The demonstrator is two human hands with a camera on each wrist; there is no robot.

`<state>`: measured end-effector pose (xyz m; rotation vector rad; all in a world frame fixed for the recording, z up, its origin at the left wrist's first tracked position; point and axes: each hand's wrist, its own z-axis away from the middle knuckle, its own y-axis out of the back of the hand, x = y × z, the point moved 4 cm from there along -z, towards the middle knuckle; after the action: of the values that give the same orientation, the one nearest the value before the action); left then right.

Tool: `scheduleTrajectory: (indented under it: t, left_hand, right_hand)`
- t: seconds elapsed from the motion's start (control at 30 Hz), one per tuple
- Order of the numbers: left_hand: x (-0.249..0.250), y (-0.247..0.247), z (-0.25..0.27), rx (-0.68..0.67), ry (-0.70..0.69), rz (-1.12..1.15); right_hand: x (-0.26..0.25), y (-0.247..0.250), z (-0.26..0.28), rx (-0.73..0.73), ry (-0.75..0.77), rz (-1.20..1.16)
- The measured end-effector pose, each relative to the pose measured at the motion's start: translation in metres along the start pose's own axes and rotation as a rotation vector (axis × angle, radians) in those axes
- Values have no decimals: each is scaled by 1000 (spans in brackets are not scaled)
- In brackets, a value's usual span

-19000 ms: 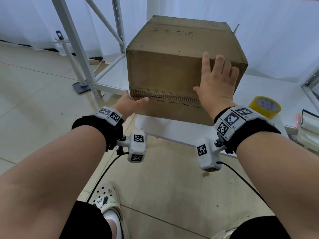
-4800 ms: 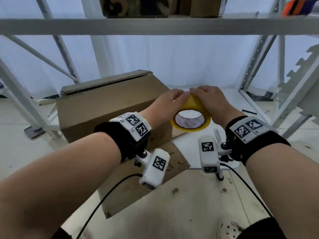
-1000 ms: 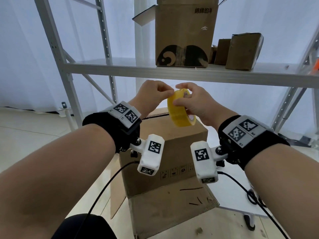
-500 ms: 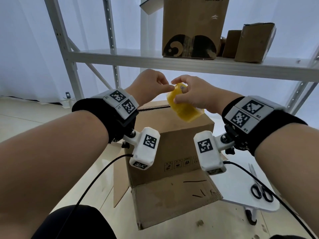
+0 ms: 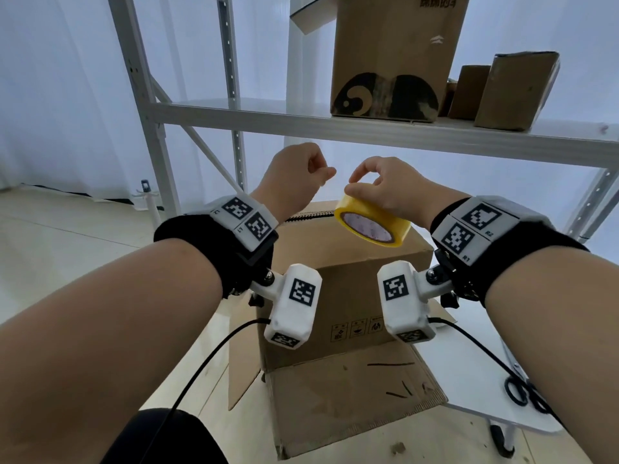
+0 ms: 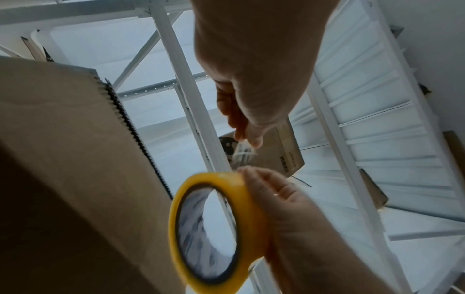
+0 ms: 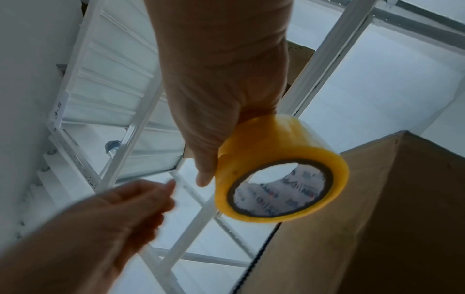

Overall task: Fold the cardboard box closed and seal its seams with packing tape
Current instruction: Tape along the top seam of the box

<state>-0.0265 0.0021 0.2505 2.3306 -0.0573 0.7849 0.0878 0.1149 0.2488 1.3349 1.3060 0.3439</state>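
The yellow packing tape roll (image 5: 372, 226) hangs above the cardboard box (image 5: 338, 262), gripped from above by my right hand (image 5: 365, 184). In the right wrist view the roll (image 7: 281, 169) shows its printed core, with my thumb along its left side. My left hand (image 5: 323, 174) sits a little left of the roll, thumb and forefinger pinched together. The left wrist view shows that hand (image 6: 247, 140) pinching the free end of clear tape (image 6: 242, 154), which runs down to the roll (image 6: 216, 228). One box flap (image 5: 351, 400) hangs open toward me.
The box stands on a low white table (image 5: 469, 373), where black scissors (image 5: 526, 393) lie at the right. A metal shelf (image 5: 335, 128) crosses just above my hands and carries other cardboard boxes (image 5: 395, 55). A shelf upright (image 5: 140, 105) stands at left.
My left hand has drawn away from the roll to the left, pulling out a short length of tape. The right hand has tilted the roll so that its core faces me.
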Motion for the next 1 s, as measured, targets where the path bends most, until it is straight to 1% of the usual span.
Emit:
scheduleTrajectory:
  t: [0.07,0.13,0.27,0.37,0.43,0.5,0.6,0.73,0.87,0.93,1.0]
  left_hand:
    - [4,5,-3,31,-8,51]
    - [4,7,-3,19,4,49]
    - [-12,10,1,1,98,107]
    - [-25,10,5,-23,162,171]
    - [-34,8,8,-39,193,175]
    - [-47,9,8,-37,223,167]
    - [-70,14,6,7,261,179]
    - [-100,21,2,74,328,226]
    - [-127,20,-2,89,393,224]
    - [-140,17,-1,87,414,223]
    - [-152,14,1,54,425,222]
  right_hand:
    - [8,1,-2,37,-38,51]
    - [12,2,-2,51,-50,36]
    - [6,-5,-1,53,-11,-58]
    - [3,-12,-9,44,-8,-38]
    - [1,-17,-16,40,-11,-21]
    - [-4,-24,-28,45,-4,20]
    - [-21,-36,-46,28,28,125]
    - [-43,-52,-68,-9,82,298]
    - [-55,-69,-90,-63,141,482]
    - [-55,-80,-99,-115,132,495]
    - [-52,-92,-105,-163,115,474]
